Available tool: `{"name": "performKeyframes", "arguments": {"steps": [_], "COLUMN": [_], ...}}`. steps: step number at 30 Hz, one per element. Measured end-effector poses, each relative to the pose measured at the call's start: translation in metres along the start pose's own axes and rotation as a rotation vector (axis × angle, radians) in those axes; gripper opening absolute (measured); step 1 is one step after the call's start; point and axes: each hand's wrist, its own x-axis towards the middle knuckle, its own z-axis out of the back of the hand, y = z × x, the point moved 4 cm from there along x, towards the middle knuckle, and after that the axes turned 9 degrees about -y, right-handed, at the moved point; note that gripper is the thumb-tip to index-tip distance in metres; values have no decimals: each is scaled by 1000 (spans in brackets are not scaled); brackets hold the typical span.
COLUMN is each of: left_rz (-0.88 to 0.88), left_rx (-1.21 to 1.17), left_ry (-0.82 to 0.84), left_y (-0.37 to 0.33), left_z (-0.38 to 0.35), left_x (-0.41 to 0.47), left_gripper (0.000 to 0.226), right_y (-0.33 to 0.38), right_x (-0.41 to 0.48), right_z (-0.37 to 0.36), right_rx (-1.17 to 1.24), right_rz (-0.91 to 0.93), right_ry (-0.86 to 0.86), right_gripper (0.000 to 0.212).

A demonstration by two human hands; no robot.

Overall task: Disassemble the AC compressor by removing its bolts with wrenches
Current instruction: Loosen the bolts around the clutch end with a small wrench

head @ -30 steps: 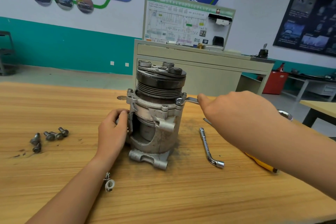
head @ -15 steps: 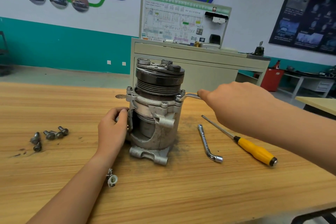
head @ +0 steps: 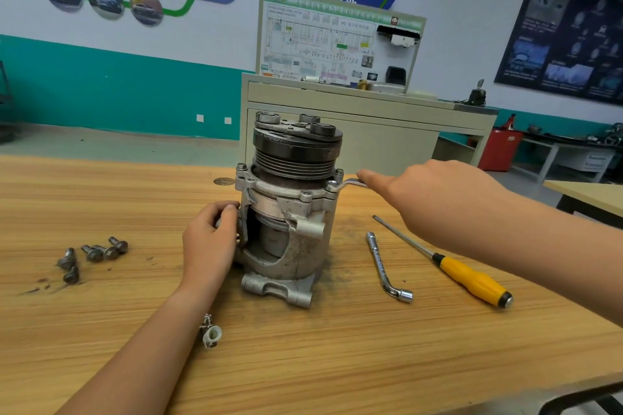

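**Wrench on a flange bolt, compressor upright on the bench**

A wooden table [head: 337, 364] fills the lower view. The AC compressor [head: 290, 212] stands upright near its middle, dark grooved pulley on top, cast mounting lugs at the base, and grey dust on the wood around it.

The right hand [head: 435, 199] reaches in from the right at flange height. Its fingers are wrapped over the handle of a slim wrench [head: 350, 184], the index finger lying along the shaft. The wrench's far end sits on a flange bolt [head: 332, 184] at the compressor's right shoulder.

The left hand [head: 209, 246] grips the left side of the housing, fingers curled against the metal.

To the right of the compressor a yellow-handled screwdriver [head: 472, 280] lies on the table. Just beside it, nearer the compressor, lies an L-shaped socket wrench [head: 382, 263]; the two do not touch.

Well to the left, loose bolts [head: 97, 251] lie in a small cluster. A small white connector [head: 210, 333] lies beside the left forearm.
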Motion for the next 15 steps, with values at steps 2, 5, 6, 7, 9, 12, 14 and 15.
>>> {"name": "performKeyframes", "arguments": {"steps": [2, 5, 6, 7, 9, 12, 14, 15], "left_rz": [-8, 1, -1, -4, -11, -8, -4, -3], "left_rx": [5, -4, -3, 0, 1, 3, 8, 7], "left_ry": [1, 3, 1, 0, 0, 1, 2, -1], "left_y": [0, 1, 1, 1, 0, 1, 3, 4], "left_z": [0, 0, 0, 0, 0, 0, -1, -1], "left_x": [0, 0, 0, 0, -1, 1, 1, 2], "left_gripper": [25, 25, 26, 27, 28, 26, 22, 23], "right_y": [3, -3, -8, -13, -20, -23, -21, -20], "right_x": [1, 3, 4, 5, 11, 26, 34, 38], "right_z": [-1, -2, -4, -6, -16, -33, -43, -49], "right_rx": [32, 86, 83, 71, 26, 16, 34, 33], "right_rz": [7, 20, 25, 30, 62, 69, 59, 53], "right_ry": [-7, -50, -53, -52, -60, -103, -153, -181], "right_gripper": [54, 44, 44, 45, 44, 47, 46, 44]}}
